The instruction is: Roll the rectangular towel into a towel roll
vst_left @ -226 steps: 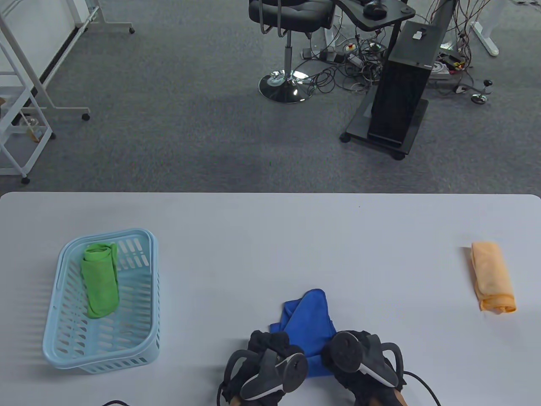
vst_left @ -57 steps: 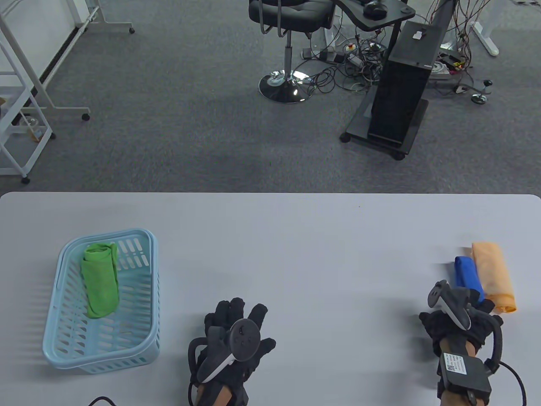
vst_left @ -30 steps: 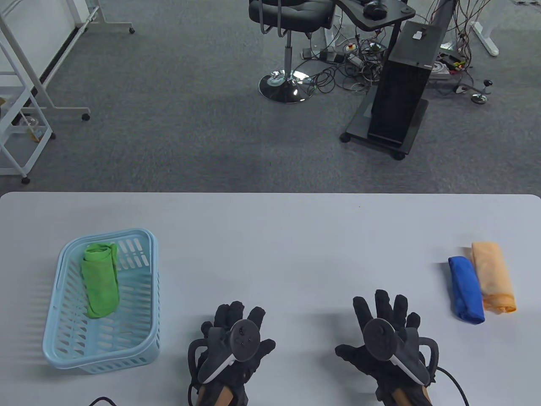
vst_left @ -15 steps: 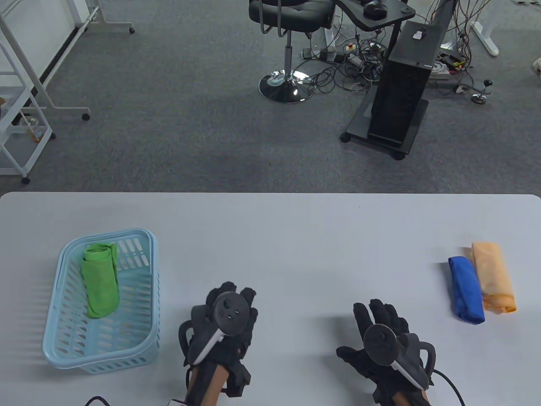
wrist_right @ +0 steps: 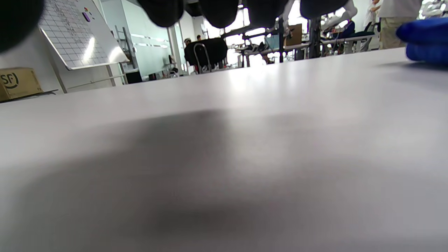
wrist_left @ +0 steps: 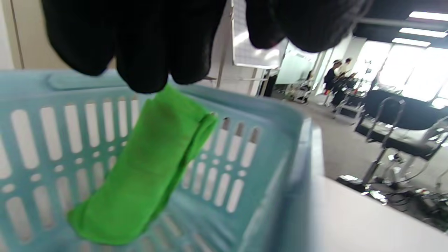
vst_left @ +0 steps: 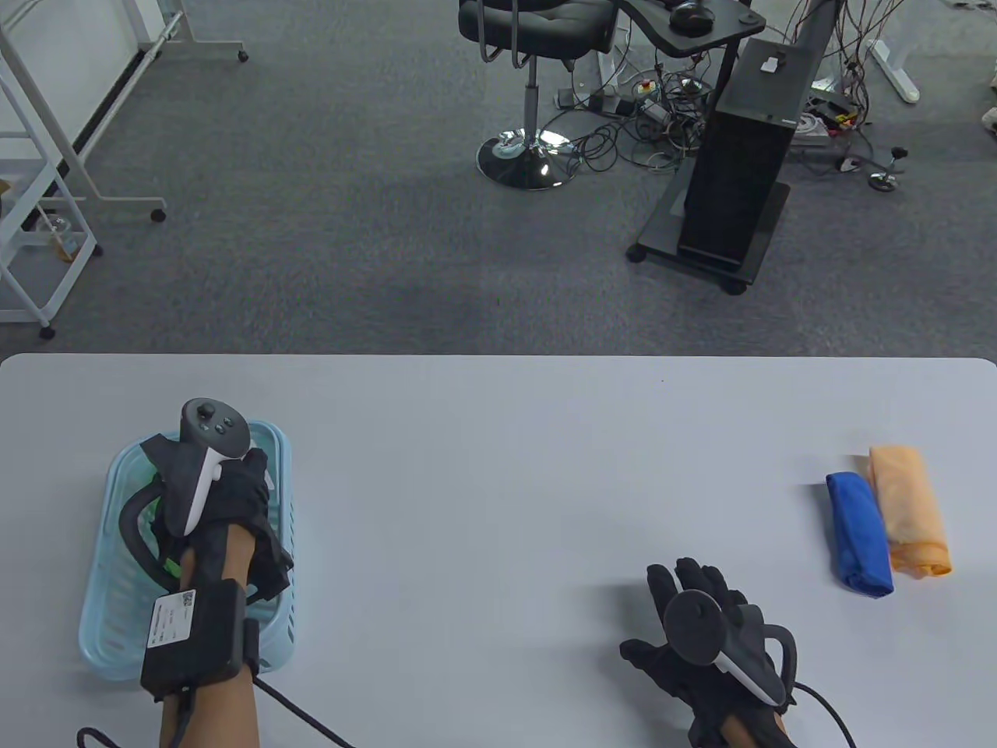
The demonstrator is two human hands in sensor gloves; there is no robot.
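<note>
A green rolled towel (wrist_left: 150, 164) lies in the light blue basket (vst_left: 274, 446) at the table's left; in the table view my hand hides most of it. My left hand (vst_left: 234, 491) reaches down into the basket. In the left wrist view its fingers (wrist_left: 140, 52) hang just over the towel's upper end, thumb apart, and I see no grip. A blue towel roll (vst_left: 859, 534) lies at the right beside an orange towel roll (vst_left: 907, 510). My right hand (vst_left: 693, 592) rests flat and empty on the table, fingers (wrist_right: 217, 10) spread, left of the blue roll (wrist_right: 425, 40).
The basket wall (wrist_left: 273, 115) stands between the green towel and the bare table (vst_left: 498, 467). Cables trail from both wrists over the table's front edge. A chair and equipment stand on the floor beyond the far edge.
My left hand has moved left from the table's front middle to over the basket, covering the green towel. The right hand has stayed almost still. Earlier the blue roll was set beside the orange one.
</note>
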